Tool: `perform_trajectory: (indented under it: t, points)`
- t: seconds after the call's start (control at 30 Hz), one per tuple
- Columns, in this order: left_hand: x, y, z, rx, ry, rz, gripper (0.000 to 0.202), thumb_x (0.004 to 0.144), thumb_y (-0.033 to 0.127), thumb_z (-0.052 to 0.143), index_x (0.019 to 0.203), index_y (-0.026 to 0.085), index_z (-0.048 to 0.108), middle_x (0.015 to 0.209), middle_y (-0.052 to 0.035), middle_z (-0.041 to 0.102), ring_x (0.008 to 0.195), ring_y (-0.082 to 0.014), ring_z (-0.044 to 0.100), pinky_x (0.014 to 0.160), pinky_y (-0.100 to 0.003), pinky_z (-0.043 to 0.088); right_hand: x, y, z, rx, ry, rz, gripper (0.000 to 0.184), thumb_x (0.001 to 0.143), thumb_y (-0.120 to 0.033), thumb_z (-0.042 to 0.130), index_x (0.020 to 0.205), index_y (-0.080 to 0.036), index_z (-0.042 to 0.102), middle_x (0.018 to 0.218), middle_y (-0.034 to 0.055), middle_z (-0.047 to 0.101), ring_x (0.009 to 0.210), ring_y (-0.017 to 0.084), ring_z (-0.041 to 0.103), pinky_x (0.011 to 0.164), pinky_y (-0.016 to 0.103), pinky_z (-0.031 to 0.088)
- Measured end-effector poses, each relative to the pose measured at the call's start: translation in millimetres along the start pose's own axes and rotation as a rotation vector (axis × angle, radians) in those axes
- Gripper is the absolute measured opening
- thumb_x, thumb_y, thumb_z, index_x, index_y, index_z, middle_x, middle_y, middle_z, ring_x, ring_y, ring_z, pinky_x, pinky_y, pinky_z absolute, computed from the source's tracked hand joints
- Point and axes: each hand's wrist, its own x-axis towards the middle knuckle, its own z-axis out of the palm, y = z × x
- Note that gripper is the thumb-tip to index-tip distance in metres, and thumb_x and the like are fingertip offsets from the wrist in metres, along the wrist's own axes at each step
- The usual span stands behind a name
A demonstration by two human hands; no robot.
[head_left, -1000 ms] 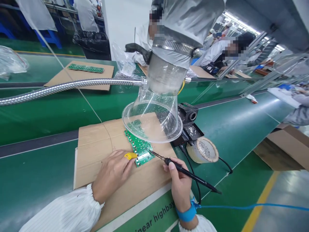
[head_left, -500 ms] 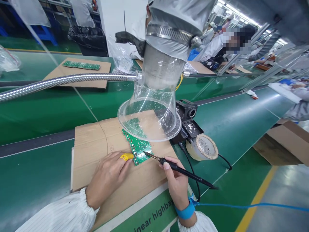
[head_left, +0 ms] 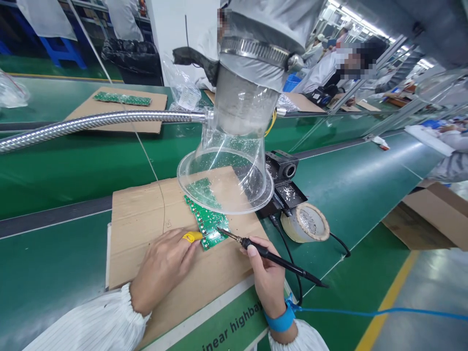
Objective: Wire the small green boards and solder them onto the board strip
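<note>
My left hand (head_left: 163,265) is closed around a yellow sleeve (head_left: 193,237) with a thin solder wire poking from its end onto the board. A soldering iron (head_left: 288,264) is gripped pen-like in my right hand (head_left: 268,278), its tip on or just above the lower part of a green circuit board (head_left: 210,222). The board lies on a cardboard sheet (head_left: 137,219); its upper part shows through a clear fume hood (head_left: 226,207). A thin wire (head_left: 144,148) runs down from the upper left towards my left hand. A blue wrist strap (head_left: 281,319) circles my right wrist.
Right of the cardboard stand a black iron holder (head_left: 281,168) and a round pot (head_left: 310,223) with solder bits. A flexible metal arm (head_left: 98,123) crosses to the hood. More boards (head_left: 122,99) lie on cardboard behind. A blue cord (head_left: 365,312) trails right. Co-workers sit beyond.
The upper stretch of the hanging wire has swung to the right. Both hands, the iron and the board look almost unmoved; the view has shifted very slightly.
</note>
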Motion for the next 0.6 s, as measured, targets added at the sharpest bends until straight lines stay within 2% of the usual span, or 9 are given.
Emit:
perform_trajectory:
  t: [0.17,0.37,0.5,0.6]
  points:
    - [-0.3,-1.7,-0.1,-0.02,-0.01,0.007,0.016,0.103,0.027,0.052,0.101,0.02,0.067,0.101,-0.0072,0.075,0.086,-0.0219,0.071,0.071,-0.036,0.054,0.0,0.8,-0.9,-0.053,-0.014,-0.012,0.02,0.093,-0.041,0.07,0.102,-0.025,0.075,0.095,0.0061,0.076,0.084,0.024,0.077,0.076,0.036,0.066]
    - [0.4,0.2,0.9,0.0,-0.031,-0.008,0.017,0.102,0.024,0.052,0.096,0.02,0.067,0.1,-0.0076,0.075,0.088,-0.0225,0.071,0.077,-0.038,0.055,0.2,-0.4,1.2,-0.059,-0.034,-0.017,0.019,0.092,-0.04,0.07,0.1,-0.024,0.074,0.094,0.006,0.076,0.079,0.022,0.077,0.074,0.035,0.065]
    - [1.0,1.4,0.3,0.024,-0.039,-0.002,0.019,0.102,0.025,0.051,0.094,0.02,0.067,0.096,-0.0075,0.074,0.085,-0.0228,0.071,0.074,-0.038,0.055,-0.2,-1.2,0.7,-0.058,-0.026,-0.01,0.019,0.092,-0.041,0.07,0.1,-0.024,0.074,0.094,0.0062,0.077,0.08,0.023,0.077,0.076,0.036,0.066]
    - [2.7,1.1,-3.9,0.025,0.009,0.008,0.017,0.102,0.027,0.052,0.092,0.02,0.064,0.091,-0.0065,0.074,0.08,-0.0222,0.07,0.07,-0.036,0.053,-0.3,-1.5,0.0,-0.025,-0.007,0.0,0.021,0.092,-0.043,0.07,0.102,-0.024,0.074,0.096,0.0065,0.077,0.082,0.023,0.077,0.074,0.035,0.066]
